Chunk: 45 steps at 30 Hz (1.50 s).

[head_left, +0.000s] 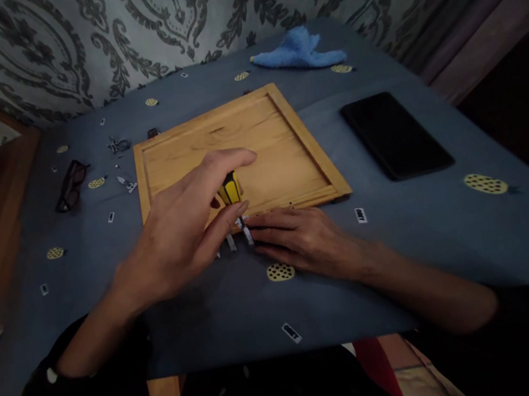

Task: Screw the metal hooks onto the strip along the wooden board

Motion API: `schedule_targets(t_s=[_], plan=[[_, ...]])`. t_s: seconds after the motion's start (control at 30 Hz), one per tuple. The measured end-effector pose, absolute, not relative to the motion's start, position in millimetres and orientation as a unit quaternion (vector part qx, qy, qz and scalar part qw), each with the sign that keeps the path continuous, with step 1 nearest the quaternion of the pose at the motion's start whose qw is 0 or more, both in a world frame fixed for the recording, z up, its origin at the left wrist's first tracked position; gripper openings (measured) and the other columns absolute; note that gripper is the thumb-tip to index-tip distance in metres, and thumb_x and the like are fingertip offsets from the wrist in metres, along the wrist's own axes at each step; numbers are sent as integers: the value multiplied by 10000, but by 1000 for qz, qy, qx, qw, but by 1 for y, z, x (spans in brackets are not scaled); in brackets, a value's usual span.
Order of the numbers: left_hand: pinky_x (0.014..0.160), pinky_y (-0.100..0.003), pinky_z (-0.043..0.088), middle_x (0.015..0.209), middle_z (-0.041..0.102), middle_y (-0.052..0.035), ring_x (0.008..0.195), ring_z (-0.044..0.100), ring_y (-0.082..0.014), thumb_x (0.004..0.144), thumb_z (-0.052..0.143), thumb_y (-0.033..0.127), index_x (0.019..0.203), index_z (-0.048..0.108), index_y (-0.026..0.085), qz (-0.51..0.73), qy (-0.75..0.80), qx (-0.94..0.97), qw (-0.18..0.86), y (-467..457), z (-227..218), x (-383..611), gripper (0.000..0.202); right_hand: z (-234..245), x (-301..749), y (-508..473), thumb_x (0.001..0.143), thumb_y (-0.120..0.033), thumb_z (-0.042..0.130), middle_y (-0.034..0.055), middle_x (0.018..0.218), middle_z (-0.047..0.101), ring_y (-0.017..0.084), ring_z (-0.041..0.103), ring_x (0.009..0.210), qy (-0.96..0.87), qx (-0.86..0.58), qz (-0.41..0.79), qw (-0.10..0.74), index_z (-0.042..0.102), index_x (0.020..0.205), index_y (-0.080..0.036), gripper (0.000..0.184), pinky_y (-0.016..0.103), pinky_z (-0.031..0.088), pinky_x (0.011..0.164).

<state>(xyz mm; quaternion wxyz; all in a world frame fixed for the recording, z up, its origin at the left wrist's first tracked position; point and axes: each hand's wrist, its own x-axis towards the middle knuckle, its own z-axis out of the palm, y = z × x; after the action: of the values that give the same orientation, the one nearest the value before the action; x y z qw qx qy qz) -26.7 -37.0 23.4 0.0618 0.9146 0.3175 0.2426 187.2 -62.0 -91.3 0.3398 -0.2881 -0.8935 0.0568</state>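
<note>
A shallow wooden tray (287, 153) lies on a blue-grey tablecloth (429, 245). My left hand (183, 228) hovers over the tray's near edge, its fingers curled round a small yellow and black tool (231, 188). My right hand (302, 239) rests on the cloth just below the tray's near edge. Its fingers are pressed together on a small metal piece (246, 233), with a second small metal piece (230, 241) beside it.
A black phone (394, 133) lies right of the tray and a blue cloth (298, 50) behind it. Dark glasses (70, 185) and several small metal parts (118, 145) lie to the left. A patterned wall rises behind, with wooden furniture at far left.
</note>
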Motion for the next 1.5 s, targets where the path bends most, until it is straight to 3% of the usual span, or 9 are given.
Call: schedule_targets(t_s=[0.17, 0.43, 0.67, 0.87, 1.13, 1.37, 1.5], plan=[[997, -279, 564, 1241, 684, -56, 1166, 661, -182, 962, 613, 232, 1304, 532, 156, 242, 321, 915, 41, -38, 20, -24, 360, -92, 187, -61, 1000, -219, 565, 128, 1127, 774, 245, 765, 964, -894, -276, 42, 351, 734, 1065, -128, 202, 393, 666, 788], [967, -284, 569, 1223, 684, -55, 1158, 658, -187, 957, 582, 171, 1347, 520, 185, 238, 330, 911, 62, -38, 22, -28, 395, -91, 188, -61, 1005, -218, 557, 103, 1142, 775, 213, 765, 950, -893, -277, 52, 351, 737, 1059, -155, 199, 367, 659, 803], [842, -242, 576, 1136, 694, -42, 1005, 680, -148, 958, 580, 144, 1343, 484, 160, 238, 325, 913, 67, -39, 27, -30, 397, -91, 187, -61, 1001, -203, 555, 116, 1131, 777, 224, 767, 940, -892, -275, 56, 354, 739, 1036, -126, 202, 370, 661, 775], [867, -254, 570, 1075, 697, 0, 961, 688, -125, 972, 567, 153, 1317, 463, 205, 247, 357, 899, 59, -41, 32, -31, 364, -92, 189, -61, 1009, -234, 554, 100, 1152, 773, 206, 763, 952, -890, -279, 61, 354, 737, 1064, -150, 209, 364, 658, 793], [819, -243, 573, 1042, 703, -10, 917, 686, -128, 941, 606, 119, 1296, 479, 197, 251, 342, 904, 50, -39, 29, -29, 384, -90, 188, -61, 1010, -225, 548, 107, 1137, 777, 212, 767, 934, -891, -281, 55, 352, 743, 1043, -144, 214, 354, 659, 772], [810, -245, 574, 1054, 697, -42, 914, 686, -135, 965, 562, 134, 1331, 481, 146, 239, 321, 914, 62, -37, 26, -31, 375, -91, 188, -61, 1014, -231, 542, 94, 1129, 779, 202, 766, 932, -890, -283, 49, 354, 742, 1036, -153, 215, 344, 658, 776], [843, -264, 579, 1105, 688, -36, 1007, 685, -160, 983, 536, 181, 1362, 489, 189, 220, 341, 912, 61, -37, 22, -31, 382, -91, 188, -61, 1005, -221, 560, 97, 1117, 781, 208, 766, 924, -890, -279, 49, 358, 741, 1032, -143, 199, 348, 657, 780]])
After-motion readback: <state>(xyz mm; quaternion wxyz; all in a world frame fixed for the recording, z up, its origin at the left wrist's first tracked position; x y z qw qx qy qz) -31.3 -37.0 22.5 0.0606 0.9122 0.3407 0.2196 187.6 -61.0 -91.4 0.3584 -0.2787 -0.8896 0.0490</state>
